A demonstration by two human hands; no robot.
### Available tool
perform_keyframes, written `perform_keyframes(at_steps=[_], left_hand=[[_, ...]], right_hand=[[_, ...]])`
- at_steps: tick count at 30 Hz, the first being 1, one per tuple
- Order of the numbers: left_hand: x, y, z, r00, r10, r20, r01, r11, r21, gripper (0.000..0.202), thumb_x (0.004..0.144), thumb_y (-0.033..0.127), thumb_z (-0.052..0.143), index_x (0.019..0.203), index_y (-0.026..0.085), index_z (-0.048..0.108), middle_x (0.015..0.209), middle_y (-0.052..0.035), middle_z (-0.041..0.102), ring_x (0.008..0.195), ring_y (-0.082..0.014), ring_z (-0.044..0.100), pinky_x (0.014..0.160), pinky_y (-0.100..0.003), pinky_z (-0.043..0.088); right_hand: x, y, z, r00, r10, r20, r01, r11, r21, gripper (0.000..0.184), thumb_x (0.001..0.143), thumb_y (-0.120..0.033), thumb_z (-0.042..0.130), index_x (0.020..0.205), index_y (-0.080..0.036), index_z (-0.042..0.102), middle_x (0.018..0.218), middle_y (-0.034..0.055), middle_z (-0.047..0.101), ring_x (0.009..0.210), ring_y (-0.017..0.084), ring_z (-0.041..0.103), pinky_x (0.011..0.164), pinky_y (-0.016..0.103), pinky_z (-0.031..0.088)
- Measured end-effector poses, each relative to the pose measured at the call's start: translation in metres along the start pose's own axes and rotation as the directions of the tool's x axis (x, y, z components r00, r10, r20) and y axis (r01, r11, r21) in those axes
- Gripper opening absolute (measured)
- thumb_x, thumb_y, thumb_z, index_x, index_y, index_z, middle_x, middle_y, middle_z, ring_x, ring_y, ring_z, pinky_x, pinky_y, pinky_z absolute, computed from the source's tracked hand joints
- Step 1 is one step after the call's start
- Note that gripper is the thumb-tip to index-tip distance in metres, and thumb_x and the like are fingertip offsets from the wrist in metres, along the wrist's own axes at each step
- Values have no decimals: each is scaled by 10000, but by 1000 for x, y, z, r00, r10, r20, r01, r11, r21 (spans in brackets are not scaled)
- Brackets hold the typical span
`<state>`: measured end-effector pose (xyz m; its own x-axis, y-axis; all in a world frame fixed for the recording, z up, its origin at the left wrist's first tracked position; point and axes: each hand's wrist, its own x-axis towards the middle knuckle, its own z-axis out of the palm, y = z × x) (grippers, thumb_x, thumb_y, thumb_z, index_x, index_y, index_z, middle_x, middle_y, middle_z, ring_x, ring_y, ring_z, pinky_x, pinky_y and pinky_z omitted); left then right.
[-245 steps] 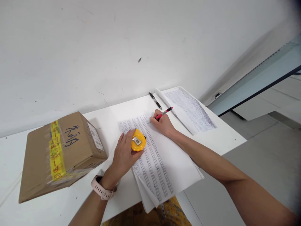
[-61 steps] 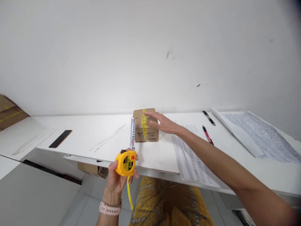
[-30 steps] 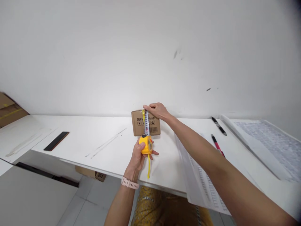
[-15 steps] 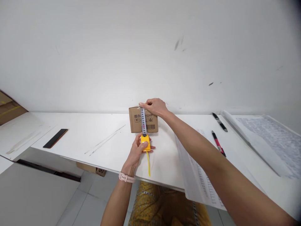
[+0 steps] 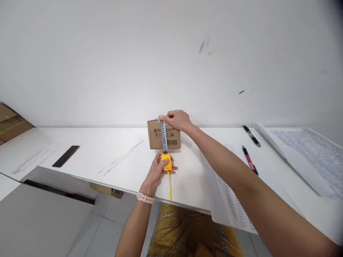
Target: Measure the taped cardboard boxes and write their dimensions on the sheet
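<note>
A small brown cardboard box [image 5: 155, 140] with printed lettering, handling symbols and a barcode stands on the white table against the wall. Yellow-cased, the tape measure [image 5: 166, 161] sits in my left hand [image 5: 155, 173], thumb on its front. Its numbered blade [image 5: 164, 137] runs up the box's printed face to the top edge. There my right hand [image 5: 179, 119] pinches the blade's end with thumb and fingers, partly covering the box's upper right. A yellow strap [image 5: 169, 185] hangs from the case toward the table's front edge.
Printed sheets [image 5: 225, 192] lie under my right forearm. Beyond them are a red-and-black pen [image 5: 249, 160], a black pen [image 5: 252, 136] and a stack of papers [image 5: 308, 157]. A flat black bar [image 5: 65, 156] lies on the left of the white table [image 5: 128, 178]. Cardboard boxes [image 5: 12, 123] stand far left.
The view has shifted slightly. Both hands keep their grip on the tape measure, and the blade stays against the box's face.
</note>
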<state>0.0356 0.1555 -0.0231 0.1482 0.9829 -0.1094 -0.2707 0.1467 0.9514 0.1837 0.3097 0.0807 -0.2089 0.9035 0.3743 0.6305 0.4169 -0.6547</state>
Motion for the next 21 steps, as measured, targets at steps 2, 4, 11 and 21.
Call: perform_keyframes(at_steps=[2, 4, 11, 21], left_hand=[[-1, 1, 2, 1000, -13, -12, 12, 1000, -21, 475, 738, 406, 763, 1079, 179, 522, 977, -49, 645, 711, -236, 745, 589, -310, 593], [-8, 2, 4, 998, -59, -11, 58, 995, -85, 484, 713, 442, 768, 1042, 160, 554, 946, -57, 658, 686, -241, 742, 551, -293, 584], [-88, 2, 8, 998, -65, -23, 58, 967, -250, 555, 715, 552, 725, 1101, 166, 626, 978, -110, 703, 676, -250, 724, 440, -251, 528], [-156, -2, 34, 982, -169, 87, 156, 978, 141, 666, 705, 540, 767, 1273, 275, 544, 1061, -84, 642, 687, -223, 681, 474, -260, 498]], right_hand=[[-2, 1, 0, 1000, -10, -5, 10, 1000, -4, 526, 825, -707, 509, 692, -218, 651, 734, 12, 672, 721, 175, 558, 654, 308, 319], [-8, 2, 2, 999, -30, -25, 29, 999, -27, 569, 862, -717, 442, 675, -213, 629, 700, 13, 656, 710, 181, 560, 650, 306, 316], [-54, -2, 22, 973, -209, -100, 199, 975, -100, 539, 1016, -485, 285, 750, -201, 658, 914, 82, 734, 1003, 244, 594, 887, 380, 333], [-179, -8, -39, 999, -50, 17, 34, 856, 516, 415, 971, -557, 401, 1192, -281, 618, 1089, 35, 681, 978, 206, 596, 842, 343, 445]])
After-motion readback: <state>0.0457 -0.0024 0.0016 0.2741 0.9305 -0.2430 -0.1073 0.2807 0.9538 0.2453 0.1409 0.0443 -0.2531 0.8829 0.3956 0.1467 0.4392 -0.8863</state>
